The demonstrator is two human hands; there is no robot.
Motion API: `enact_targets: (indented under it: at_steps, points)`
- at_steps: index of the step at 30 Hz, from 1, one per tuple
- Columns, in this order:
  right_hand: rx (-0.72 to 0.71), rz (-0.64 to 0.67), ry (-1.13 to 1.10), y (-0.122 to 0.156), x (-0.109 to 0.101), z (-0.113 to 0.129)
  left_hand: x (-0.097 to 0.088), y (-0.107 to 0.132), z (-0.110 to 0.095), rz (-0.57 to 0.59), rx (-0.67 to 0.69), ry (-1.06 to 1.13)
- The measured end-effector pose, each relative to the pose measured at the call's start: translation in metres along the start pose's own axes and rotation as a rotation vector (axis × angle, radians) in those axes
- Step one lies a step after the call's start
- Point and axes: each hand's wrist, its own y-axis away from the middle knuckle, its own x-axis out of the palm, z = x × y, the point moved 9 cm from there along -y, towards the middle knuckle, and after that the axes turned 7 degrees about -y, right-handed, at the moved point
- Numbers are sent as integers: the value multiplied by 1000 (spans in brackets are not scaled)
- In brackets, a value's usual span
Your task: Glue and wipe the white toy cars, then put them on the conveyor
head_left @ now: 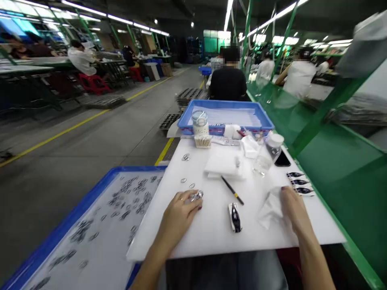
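My left hand (178,211) is closed at the white board's (208,241) left side, with a few shiny metal rings (198,195) at its fingertips. Just beyond it lie loose rings (183,180), and more rings (186,157) sit farther up. Over on the right, my right hand (292,207) is curled on a crumpled white tissue (272,205); the grip is partly hidden. Between the hands rests a small white piece with a dark, glossy shape (235,217). A black pen-like tool with a yellow band (232,190) lies above it.
A blue-edged tray (113,171) of scattered rings is at lower left. Toward the back are a folded white cloth (225,163), cotton swabs (202,141), a glass cup (262,166), a lidded jar (274,143), a phone (283,158) and a blue tray (266,117). Similar dark-topped pieces (300,182) sit right.
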Motion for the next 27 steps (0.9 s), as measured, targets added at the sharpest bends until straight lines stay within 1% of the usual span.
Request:
enact_targets:
  at_steps: [2,4,5,6,7,8,10,12,13,15,17,18,19,20,21,23,25,26,27]
  points:
    - [-61,-82,72,10,-15,4,-2,-1,4,-49,59,22]
    - [-119,-264,54,20,-39,13,-5,1,4,-94,108,42]
    - [-131,-358,-20,26,-51,17,-5,3,2,-95,129,59]
    - [-127,-419,-127,30,-59,20,-5,7,0,-86,151,76]
    - [-112,-442,-233,34,-63,21,-5,10,-2,-73,172,91]
    - [-90,-422,-336,35,-62,23,-5,13,-5,-63,192,102]
    - [-55,-324,-504,36,-51,28,-6,18,-9,-53,209,97]
    - [-18,-233,-575,39,-36,30,-5,19,-9,-25,169,62]
    - [10,-191,-578,40,-28,28,-3,17,-8,8,127,40]
    - [70,-110,-510,44,-17,20,4,13,-5,111,25,-10]
    - [111,-36,-423,48,-12,12,10,10,-3,226,-50,-72]
    - [119,-3,-390,49,-12,9,11,9,-3,266,-66,-101]
    - [123,27,-363,50,-13,6,10,9,-4,281,-72,-122]
    - [122,45,-344,51,-14,3,7,8,-7,260,-71,-130]
    - [120,58,-337,53,-15,1,2,8,-10,199,-68,-118]
    - [126,65,-355,59,-11,-2,-16,9,-22,-15,-63,-20]
    - [150,48,-371,69,0,-5,-26,14,-35,-203,-103,191]
    - [153,47,-351,76,8,-4,-21,15,-41,-221,-157,347]
    - [133,56,-304,82,17,-2,-8,15,-47,-168,-245,541]
